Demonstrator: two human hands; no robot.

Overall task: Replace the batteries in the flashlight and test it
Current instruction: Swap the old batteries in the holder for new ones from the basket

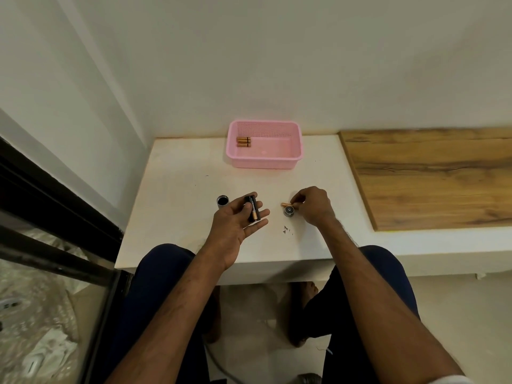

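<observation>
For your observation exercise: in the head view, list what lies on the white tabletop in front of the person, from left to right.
Dark open-topped flashlight body → left hand holding black-and-copper batteries → small round dark flashlight cap → right hand.

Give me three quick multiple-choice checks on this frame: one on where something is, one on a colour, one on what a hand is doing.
1. Where is the pink basket?
A. at the far side of the white table, near the wall
B. on the wooden board
C. on the person's lap

2. What colour is the tabletop under the hands?
A. black
B. white
C. pink

3. What is the left hand doing?
A. lying flat on the table
B. reaching into the basket
C. holding batteries in its palm

Answers: 1 A, the basket sits against the wall end. 2 B, the surface is plain white. 3 C, black-and-copper cells lie in the cupped palm.
</observation>
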